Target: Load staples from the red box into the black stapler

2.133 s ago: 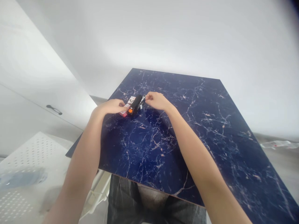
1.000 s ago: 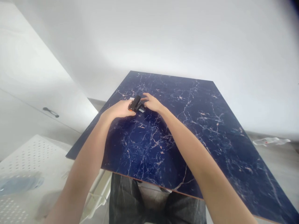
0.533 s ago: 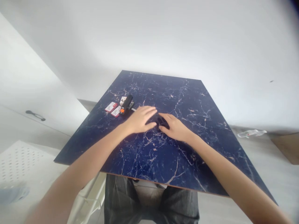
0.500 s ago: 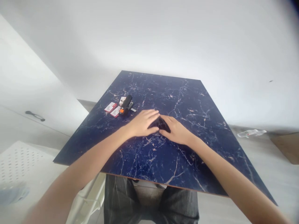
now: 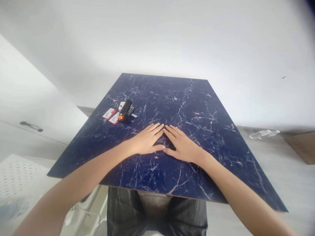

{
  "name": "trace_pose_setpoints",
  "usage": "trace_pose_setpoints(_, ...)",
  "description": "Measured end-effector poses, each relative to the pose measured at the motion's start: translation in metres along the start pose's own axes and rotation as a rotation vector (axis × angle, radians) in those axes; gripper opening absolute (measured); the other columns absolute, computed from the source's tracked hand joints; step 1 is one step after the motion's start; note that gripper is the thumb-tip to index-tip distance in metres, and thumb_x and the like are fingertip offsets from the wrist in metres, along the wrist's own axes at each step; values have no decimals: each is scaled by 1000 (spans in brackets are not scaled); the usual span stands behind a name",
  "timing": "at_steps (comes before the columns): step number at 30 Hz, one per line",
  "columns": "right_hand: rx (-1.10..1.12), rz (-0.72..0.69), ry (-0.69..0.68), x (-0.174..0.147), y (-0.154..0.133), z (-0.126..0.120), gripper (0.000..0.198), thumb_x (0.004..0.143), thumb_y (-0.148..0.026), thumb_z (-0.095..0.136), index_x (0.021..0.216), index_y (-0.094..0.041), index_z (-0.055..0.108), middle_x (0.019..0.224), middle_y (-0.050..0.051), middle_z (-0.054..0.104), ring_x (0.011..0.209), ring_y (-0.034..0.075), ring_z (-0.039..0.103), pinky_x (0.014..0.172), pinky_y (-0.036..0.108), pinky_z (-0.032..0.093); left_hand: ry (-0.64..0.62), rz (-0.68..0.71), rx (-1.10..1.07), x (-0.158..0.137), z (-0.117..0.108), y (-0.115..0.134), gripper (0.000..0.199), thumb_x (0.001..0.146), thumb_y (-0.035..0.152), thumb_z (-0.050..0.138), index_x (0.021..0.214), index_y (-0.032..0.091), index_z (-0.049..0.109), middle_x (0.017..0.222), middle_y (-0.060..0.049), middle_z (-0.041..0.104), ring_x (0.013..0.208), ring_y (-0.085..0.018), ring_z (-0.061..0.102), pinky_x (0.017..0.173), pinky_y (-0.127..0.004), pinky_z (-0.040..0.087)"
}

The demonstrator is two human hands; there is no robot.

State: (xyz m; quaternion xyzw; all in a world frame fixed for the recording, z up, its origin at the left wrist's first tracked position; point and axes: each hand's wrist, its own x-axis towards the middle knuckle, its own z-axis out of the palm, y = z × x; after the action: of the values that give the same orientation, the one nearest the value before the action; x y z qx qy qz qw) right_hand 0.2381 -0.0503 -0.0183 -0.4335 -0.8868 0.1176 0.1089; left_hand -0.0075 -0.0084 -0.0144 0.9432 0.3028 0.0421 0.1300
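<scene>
My left hand [image 5: 147, 139] lies palm down on the blue marble-patterned tabletop [image 5: 157, 177], fingers stretched out. Facing it, my right hand [image 5: 183, 144] rests the same way, and the fingertips and thumbs of both hands meet or nearly meet. Neither hand holds anything. Beyond my left hand, toward the far left of the table, stands a black stapler [image 5: 126, 111] with an orange patch on its near end. Two small red-and-white boxes [image 5: 109, 113] lie just left of it, and another small white box [image 5: 121, 106] is partly hidden behind it.
A small grey strip [image 5: 134, 115] lies right of the stapler. On the floor to the right are a clear plastic bottle [image 5: 264, 133] and a brown cardboard box [image 5: 301, 146]. A white perforated surface [image 5: 19, 173] stands at left, below a cabinet door with a dark handle [image 5: 31, 126].
My hands have come down flat onto the tabletop and a little nearer to me. The view has shifted slightly; the stapler and boxes stay in place on the table.
</scene>
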Motion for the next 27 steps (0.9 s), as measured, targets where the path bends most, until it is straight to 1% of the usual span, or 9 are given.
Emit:
trace_pose_setpoints(5,21,-2,8,0,3,1,87,98,-62,56,168,-19,30,172,17,30,161,38,23,130,61,26,-13,-16,15,1,0,0,80,106,65,37,167,13,29,175,-16,18,164,-34,13,133,-51,14)
trace_pose_setpoints(9,22,-7,13,0,3,1,87,98,-63,56,168,-18,31,172,17,30,161,38,23,130,61,25,2,-18,12,1,2,0,79,106,64,40,167,15,29,175,-15,19,164,-33,14,133,-50,15)
trace_pose_setpoints(14,21,-1,14,0,1,1,85,99,-63,54,168,-18,32,172,17,31,161,37,23,131,60,25,-13,-21,23,2,1,-1,80,107,64,38,167,13,28,175,-15,17,164,-33,12,134,-49,14)
trace_pose_setpoints(16,14,10,24,1,-1,1,85,100,-64,52,167,-16,32,171,18,32,161,37,24,131,59,26,-19,-24,25,2,0,-1,80,107,64,38,168,13,27,175,-15,17,164,-33,12,134,-49,13)
trace_pose_setpoints(20,-27,54,30,2,-6,0,87,101,-64,49,163,-4,36,169,23,34,159,37,29,130,56,28,-11,-14,32,0,0,-1,80,108,61,37,168,9,26,175,-16,18,164,-32,13,134,-48,14)
trace_pose_setpoints(23,-39,51,8,2,-7,-1,86,102,-66,46,163,-5,38,170,22,32,160,36,27,131,56,27,2,-7,53,0,3,0,78,108,61,38,166,9,29,175,-16,19,164,-33,15,133,-49,17)
trace_pose_setpoints(25,-37,46,-9,2,-6,-2,88,102,-69,44,164,-7,37,171,21,30,160,36,26,131,56,26,40,8,72,1,2,1,74,108,60,40,164,11,36,173,-16,27,162,-34,23,132,-51,22)
trace_pose_setpoints(27,-33,45,-24,1,-4,-2,90,102,-71,42,165,-7,36,172,20,29,161,36,24,131,55,26,138,32,89,3,-6,-2,63,108,54,44,159,16,47,166,-13,44,155,-33,39,129,-53,29)
